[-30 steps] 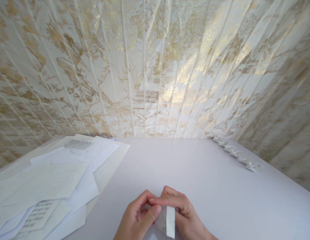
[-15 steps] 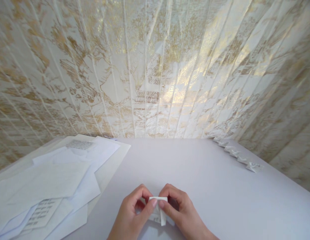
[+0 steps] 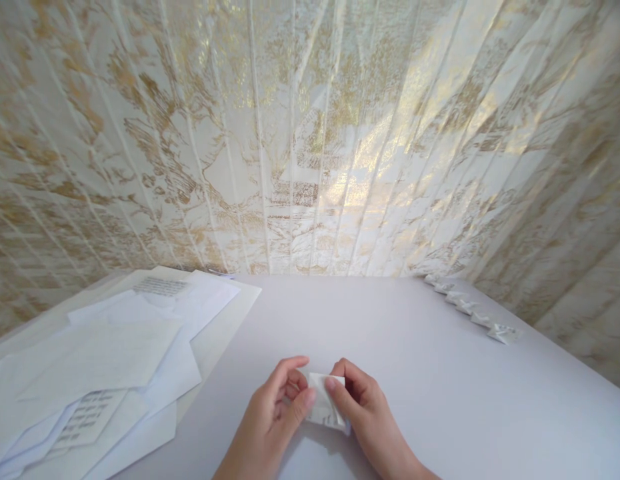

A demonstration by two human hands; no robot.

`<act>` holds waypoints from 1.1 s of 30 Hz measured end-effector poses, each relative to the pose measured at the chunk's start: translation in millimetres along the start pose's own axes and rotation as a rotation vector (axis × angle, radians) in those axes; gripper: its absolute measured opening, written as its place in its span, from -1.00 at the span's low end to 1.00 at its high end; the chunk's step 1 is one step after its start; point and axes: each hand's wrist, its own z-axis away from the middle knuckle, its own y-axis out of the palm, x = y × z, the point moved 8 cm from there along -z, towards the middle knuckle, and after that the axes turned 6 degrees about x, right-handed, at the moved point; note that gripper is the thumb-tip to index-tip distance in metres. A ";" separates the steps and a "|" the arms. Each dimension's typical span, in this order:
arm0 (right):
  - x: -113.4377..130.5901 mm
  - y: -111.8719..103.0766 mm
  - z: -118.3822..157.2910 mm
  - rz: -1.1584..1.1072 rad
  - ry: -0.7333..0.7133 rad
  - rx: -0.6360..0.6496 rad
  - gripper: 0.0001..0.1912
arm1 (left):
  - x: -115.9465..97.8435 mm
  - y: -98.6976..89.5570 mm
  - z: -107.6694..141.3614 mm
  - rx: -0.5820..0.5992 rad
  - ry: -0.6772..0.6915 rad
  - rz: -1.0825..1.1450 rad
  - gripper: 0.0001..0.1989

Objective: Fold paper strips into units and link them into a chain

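Note:
A small folded white paper (image 3: 322, 403) with some dark print near its lower edge is held above the white table near the front. My right hand (image 3: 363, 410) pinches its right side, thumb on top and fingers behind. My left hand (image 3: 277, 413) is at the paper's left edge; its thumb tip touches that edge, while the index finger is raised and apart from the paper. The other left fingers are curled behind the thumb.
Loose white sheets (image 3: 105, 353), some printed, lie in an overlapping pile on the left of the table (image 3: 340, 320). Several small folded paper pieces (image 3: 503, 333) form a row at the back right. A gold-patterned curtain (image 3: 290, 133) hangs behind.
The folded paper has turned and shifted slightly up and right, and its hanging strip no longer shows. My left index finger has lifted off it. My right hand still grips it.

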 end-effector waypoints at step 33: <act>8.7 23.4 7.9 -0.090 -0.218 -0.087 -0.64 | 0.2 20.1 0.4 -0.063 -0.030 0.321 -0.55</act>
